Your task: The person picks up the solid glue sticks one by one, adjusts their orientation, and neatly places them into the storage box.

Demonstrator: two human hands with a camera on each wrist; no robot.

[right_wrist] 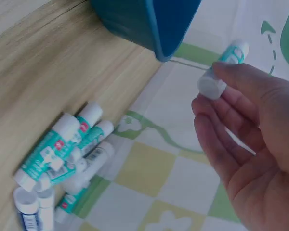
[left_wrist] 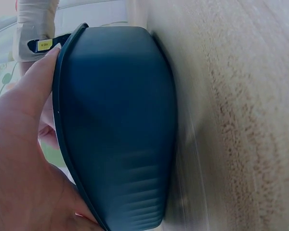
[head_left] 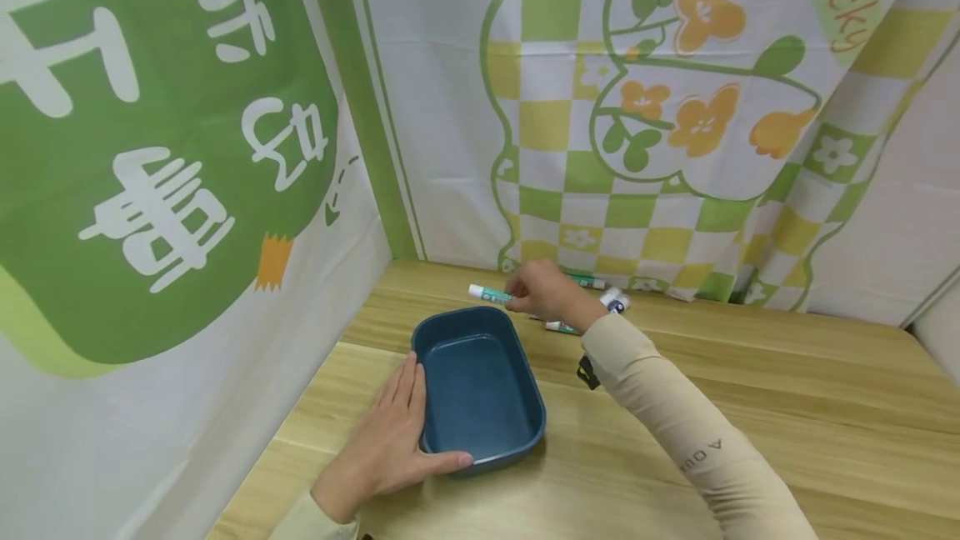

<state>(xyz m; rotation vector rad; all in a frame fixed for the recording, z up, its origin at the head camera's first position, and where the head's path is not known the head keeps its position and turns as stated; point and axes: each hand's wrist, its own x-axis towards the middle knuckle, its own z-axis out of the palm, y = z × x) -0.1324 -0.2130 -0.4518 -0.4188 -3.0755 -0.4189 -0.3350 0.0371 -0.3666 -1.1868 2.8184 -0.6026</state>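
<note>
A dark blue rectangular bin (head_left: 477, 394) stands upright on the wooden table. My left hand (head_left: 384, 440) rests on its near left corner, fingers straight along the left rim and thumb over the near rim; the left wrist view shows the bin's outer wall (left_wrist: 115, 110) close up. Beyond the far end of the bin, my right hand (head_left: 546, 290) pinches a glue stick (right_wrist: 233, 54) with a white cap and teal label between thumb and fingers. Several more glue sticks (right_wrist: 50, 151) lie in a loose pile, partly behind my right hand in the head view.
Two white tubes with dark blue labels (right_wrist: 29, 207) lie beside the pile. A patterned curtain (head_left: 555, 123) hangs along the table's back edge, and a green and white cloth (head_left: 187, 148) lines the left side. Wooden tabletop (head_left: 712, 373) extends to the right.
</note>
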